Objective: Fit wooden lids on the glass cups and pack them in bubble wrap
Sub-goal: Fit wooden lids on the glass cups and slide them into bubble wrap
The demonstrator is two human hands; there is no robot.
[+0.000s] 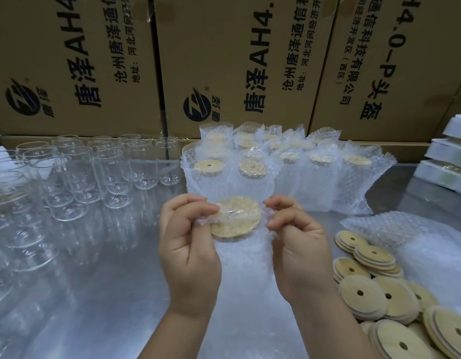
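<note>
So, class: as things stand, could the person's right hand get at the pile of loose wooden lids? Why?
Probably yes: the pile of loose lids lies beside the right hand with nothing between. But that hand pinches the bubble wrap bag, so it must let go first.

A packing room or warehouse is suggested: printed cardboard cartons [224,60] are stacked beyond the left grip [188,244] and right grip [299,247], glass cups [107,167] are massed on the metal worktop [120,294] to their left, bubble-wrapped cups [314,172] are ranked just beyond, and wooden lids [364,294] are heaped to their right.
</note>
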